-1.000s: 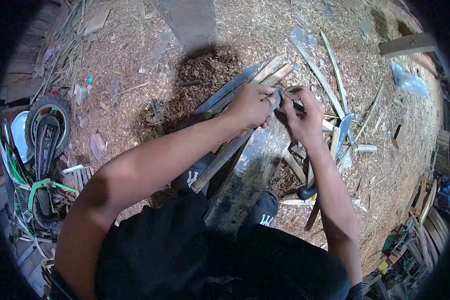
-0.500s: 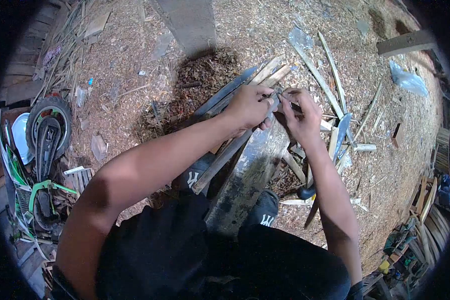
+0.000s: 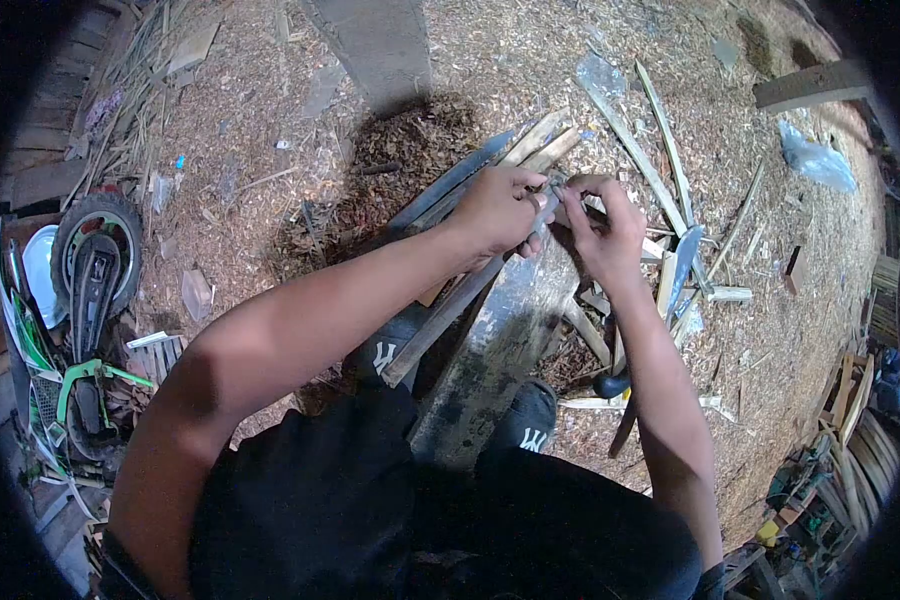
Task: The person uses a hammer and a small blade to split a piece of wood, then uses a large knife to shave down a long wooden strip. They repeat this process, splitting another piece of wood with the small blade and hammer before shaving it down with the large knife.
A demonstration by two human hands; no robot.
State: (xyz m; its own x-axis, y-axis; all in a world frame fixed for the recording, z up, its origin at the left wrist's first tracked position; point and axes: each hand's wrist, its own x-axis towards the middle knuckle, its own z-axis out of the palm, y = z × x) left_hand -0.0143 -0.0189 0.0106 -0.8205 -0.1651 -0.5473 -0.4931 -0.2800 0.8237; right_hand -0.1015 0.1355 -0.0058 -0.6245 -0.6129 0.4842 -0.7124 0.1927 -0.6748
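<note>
My left hand (image 3: 500,212) is closed around the upper end of a long, greyish wooden stick (image 3: 445,320), which slants down toward my left foot. Close beside it, my right hand (image 3: 608,228) has thumb and fingers pinched together at the stick's tip. Whatever lies between those right fingertips is too small to make out. Beneath both hands runs a worn wooden plank (image 3: 485,345) between my legs. Pale wooden strips (image 3: 540,145) stick out beyond my left hand, alongside a dark bluish flat strip (image 3: 455,178).
A long blade (image 3: 686,262) lies to the right among scattered sticks (image 3: 660,140), with a dark rounded handle (image 3: 611,385) near my right forearm. Wood chips cover the ground. A small green bike (image 3: 90,290) stands at left, a plastic bag (image 3: 815,160) at far right.
Both hands stay almost in place at the stick's tip. Only the fingers shift slightly, and the stick's angle barely changes.
</note>
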